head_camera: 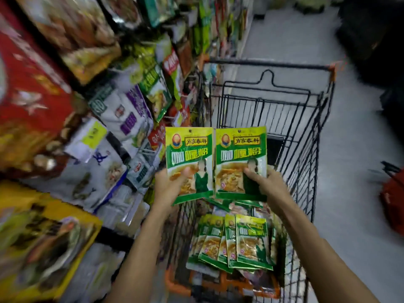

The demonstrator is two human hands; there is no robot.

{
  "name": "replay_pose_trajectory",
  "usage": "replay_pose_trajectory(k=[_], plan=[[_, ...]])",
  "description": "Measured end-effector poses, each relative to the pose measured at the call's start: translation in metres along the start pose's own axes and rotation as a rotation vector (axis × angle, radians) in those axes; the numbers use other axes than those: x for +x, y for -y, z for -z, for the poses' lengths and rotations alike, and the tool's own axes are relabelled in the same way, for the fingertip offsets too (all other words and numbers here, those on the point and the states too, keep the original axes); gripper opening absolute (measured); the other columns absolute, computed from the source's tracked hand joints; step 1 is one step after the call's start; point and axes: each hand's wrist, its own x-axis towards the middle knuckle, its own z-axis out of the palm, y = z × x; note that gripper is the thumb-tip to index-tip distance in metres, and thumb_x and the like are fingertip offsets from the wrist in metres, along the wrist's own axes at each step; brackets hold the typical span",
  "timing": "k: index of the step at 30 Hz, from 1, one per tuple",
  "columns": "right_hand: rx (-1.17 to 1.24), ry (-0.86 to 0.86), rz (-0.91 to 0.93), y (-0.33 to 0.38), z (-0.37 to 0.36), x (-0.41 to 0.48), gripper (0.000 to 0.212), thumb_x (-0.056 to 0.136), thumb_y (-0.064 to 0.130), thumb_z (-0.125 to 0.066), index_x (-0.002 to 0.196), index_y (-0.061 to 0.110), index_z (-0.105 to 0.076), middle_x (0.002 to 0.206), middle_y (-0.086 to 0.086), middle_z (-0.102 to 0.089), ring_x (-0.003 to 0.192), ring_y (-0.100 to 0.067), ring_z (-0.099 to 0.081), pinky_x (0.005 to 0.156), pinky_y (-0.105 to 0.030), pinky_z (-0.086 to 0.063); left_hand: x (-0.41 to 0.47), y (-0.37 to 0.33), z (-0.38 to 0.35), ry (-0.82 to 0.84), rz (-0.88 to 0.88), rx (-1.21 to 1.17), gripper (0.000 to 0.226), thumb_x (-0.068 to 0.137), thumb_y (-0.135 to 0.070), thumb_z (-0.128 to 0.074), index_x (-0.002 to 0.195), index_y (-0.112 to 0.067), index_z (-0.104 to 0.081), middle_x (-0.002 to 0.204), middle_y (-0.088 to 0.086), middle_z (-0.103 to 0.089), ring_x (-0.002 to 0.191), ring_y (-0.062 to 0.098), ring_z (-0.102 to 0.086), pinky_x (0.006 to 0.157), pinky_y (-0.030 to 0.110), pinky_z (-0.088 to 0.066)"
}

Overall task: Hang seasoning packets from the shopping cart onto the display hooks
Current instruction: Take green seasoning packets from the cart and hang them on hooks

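Observation:
I hold two green and yellow seasoning packets side by side above the shopping cart [314,119]. My left hand [169,185] grips the left packet [189,149] by its lower part, thumb on the front. My right hand [265,182] grips the right packet [240,149] the same way. Several more packets of the same kind [234,241] lie fanned out in the cart's near end. The display [122,110] on the left is crowded with hanging packets; its hooks are mostly hidden and blurred.
The black wire cart with orange corners stands close against the display in a grey-floored aisle [354,193]. A red bag or basket [393,200] sits on the floor at the right edge. Dark shelving [376,40] stands at the far right.

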Motion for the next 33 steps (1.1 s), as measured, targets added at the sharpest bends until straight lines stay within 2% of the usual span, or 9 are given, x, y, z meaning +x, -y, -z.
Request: replay_pose_trajectory(k=[3, 6, 11, 14, 16, 19, 23, 28, 33], plan=[[0.011, 0.155, 0.166, 0.061, -0.019, -0.024, 0.014, 0.080, 0.032, -0.075, 0.081, 0.019, -0.069, 0.078, -0.003, -0.071, 0.072, -0.023, -0.070, 0.067, -0.038, -0.057, -0.029, -0.059, 0.050, -0.154, -0.113, 0.001, 0.012, 0.083, -0.032, -0.070, 0.077, -0.031, -0.059, 0.065, -0.023, -0.065, 0.063, -0.006, -0.058, 0.055, 0.008, -0.043], [0.034, 0.305, 0.304, 0.120, -0.040, -0.064, 0.020, 0.075, 0.036, -0.077, 0.080, 0.018, -0.069, 0.072, 0.003, -0.071, 0.071, -0.023, -0.070, 0.060, -0.033, -0.057, -0.075, -0.112, 0.098, -0.293, -0.215, 0.022, 0.032, 0.080, -0.044, -0.068, 0.083, -0.015, -0.053, 0.074, -0.001, -0.056, 0.067, 0.013, -0.052, 0.060, 0.025, -0.039], [0.074, 0.576, 0.510, 0.200, -0.075, -0.144, 0.017, 0.080, 0.032, -0.074, 0.069, 0.022, -0.068, 0.075, -0.004, -0.067, 0.079, -0.023, -0.066, 0.075, -0.043, -0.048, -0.167, -0.192, 0.170, -0.592, -0.394, 0.031, 0.017, 0.079, -0.034, -0.072, 0.091, -0.039, -0.062, 0.083, -0.032, -0.067, 0.081, -0.013, -0.061, 0.070, 0.009, -0.047], [0.091, 0.709, 0.631, 0.236, -0.096, -0.198, 0.030, 0.079, 0.037, -0.073, 0.054, 0.024, -0.062, 0.058, 0.006, -0.061, 0.072, -0.016, -0.064, 0.069, -0.037, -0.045, -0.224, -0.227, 0.211, -0.727, -0.435, 0.043, 0.029, 0.082, -0.032, -0.070, 0.110, -0.029, -0.063, 0.105, -0.015, -0.068, 0.099, 0.004, -0.063, 0.085, 0.028, -0.051], [0.128, 0.791, 0.696, 0.255, -0.114, -0.231, 0.044, 0.071, 0.049, -0.074, 0.072, 0.007, -0.059, 0.075, -0.018, -0.061, 0.081, -0.031, -0.059, 0.073, -0.040, -0.049, -0.260, -0.247, 0.236, -0.828, -0.462, 0.046, 0.025, 0.083, -0.032, -0.070, 0.106, -0.026, -0.063, 0.101, -0.013, -0.067, 0.095, 0.005, -0.064, 0.076, 0.023, -0.051], [0.143, 0.898, 0.789, 0.275, -0.141, -0.282, 0.073, 0.065, 0.055, -0.072, 0.102, -0.005, -0.052, 0.098, -0.017, -0.060, 0.099, -0.031, -0.055, 0.078, -0.037, -0.049, -0.314, -0.270, 0.270, -0.948, -0.520, 0.061, 0.016, 0.084, -0.027, -0.069, 0.091, -0.038, -0.059, 0.088, -0.028, -0.062, 0.078, -0.015, -0.060, 0.058, 0.002, -0.044], [0.186, 1.100, 0.822, 0.288, -0.182, -0.346, 0.066, 0.064, 0.048, -0.075, 0.090, -0.010, -0.054, 0.077, -0.014, -0.055, 0.077, -0.017, -0.061, 0.075, -0.035, -0.043, -0.385, -0.286, 0.315, -1.123, -0.553, 0.135, 0.015, 0.084, -0.025, -0.069, 0.088, -0.037, -0.061, 0.080, -0.029, -0.063, 0.071, -0.018, -0.059, 0.055, 0.000, -0.041], [0.193, 1.255, 0.838, 0.290, -0.243, -0.418, 0.044, 0.077, 0.035, -0.075, 0.049, 0.028, -0.042, 0.044, 0.014, -0.032, 0.042, 0.003, -0.037, 0.050, -0.018, -0.029, -0.455, -0.292, 0.366, -1.281, -0.523, 0.155, 0.031, 0.085, -0.029, -0.068, 0.113, -0.019, -0.064, 0.105, -0.010, -0.068, 0.098, 0.007, -0.063, 0.082, 0.025, -0.048], [0.175, 1.372, 0.806, 0.290, -0.291, -0.473, 0.016, 0.082, 0.024, -0.073, 0.072, 0.015, -0.064, 0.069, 0.003, -0.067, 0.072, -0.012, -0.066, 0.070, -0.030, -0.047, -0.502, -0.291, 0.401, -1.385, -0.516, 0.153, 0.029, 0.084, -0.025, -0.070, 0.111, -0.017, -0.065, 0.106, -0.002, -0.069, 0.095, 0.011, -0.065, 0.081, 0.027, -0.052]])
